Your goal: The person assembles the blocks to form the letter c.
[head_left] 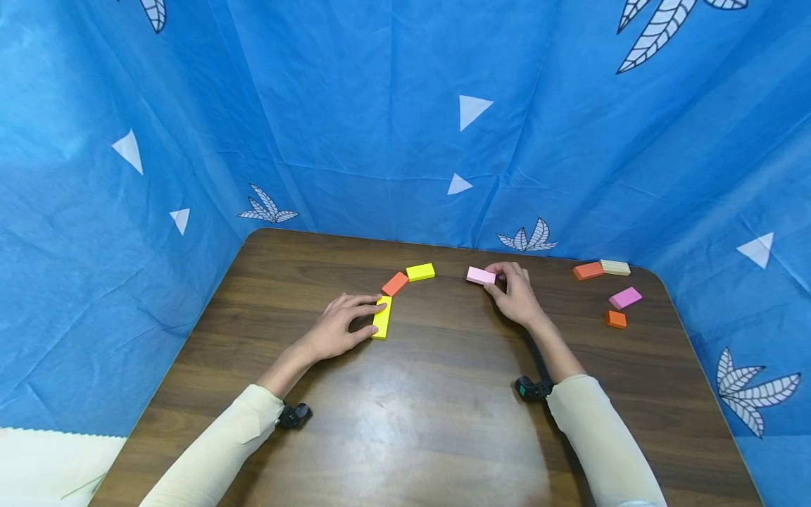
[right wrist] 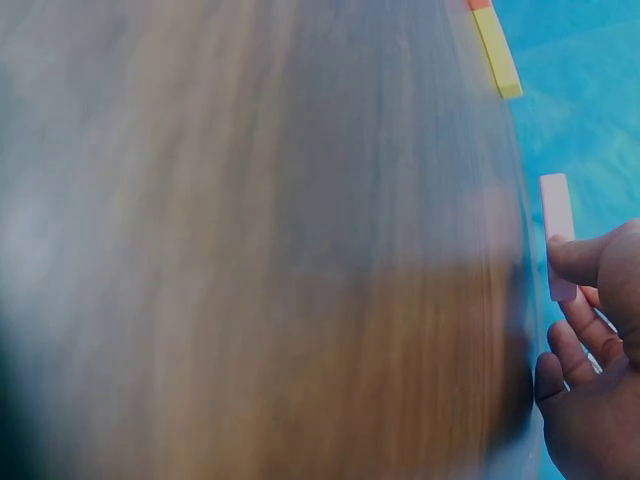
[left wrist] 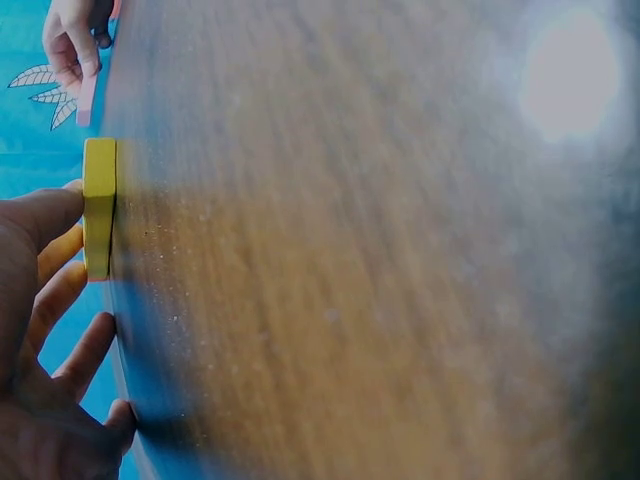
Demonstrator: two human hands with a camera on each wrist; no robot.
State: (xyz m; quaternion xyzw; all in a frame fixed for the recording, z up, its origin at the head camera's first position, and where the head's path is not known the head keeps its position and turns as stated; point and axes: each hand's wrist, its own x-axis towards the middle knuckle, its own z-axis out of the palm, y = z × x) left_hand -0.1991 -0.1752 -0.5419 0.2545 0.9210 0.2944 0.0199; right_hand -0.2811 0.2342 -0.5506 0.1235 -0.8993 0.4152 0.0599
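Note:
My left hand (head_left: 342, 327) lies beside a yellow block (head_left: 383, 318), its thumb and fingertips touching that block's left edge and top. The same yellow block (left wrist: 99, 210) stands close by the fingers in the left wrist view; some fingertips are hidden behind it. Just beyond it lie an orange-red block (head_left: 395, 284) and another yellow block (head_left: 421, 272), forming a curve. Farther right, my right hand (head_left: 516, 296) pinches a light pink block (head_left: 480, 275) at its right end between thumb and finger. In the right wrist view the thumb presses this pink block's (right wrist: 557, 215) near side.
At the table's (head_left: 443, 422) right side sit an orange-red block (head_left: 588, 271), a cream block (head_left: 614, 267), a darker pink block (head_left: 625, 298) and a small orange block (head_left: 616, 320). A blue curtain (head_left: 393, 120) hangs behind the table and along both sides.

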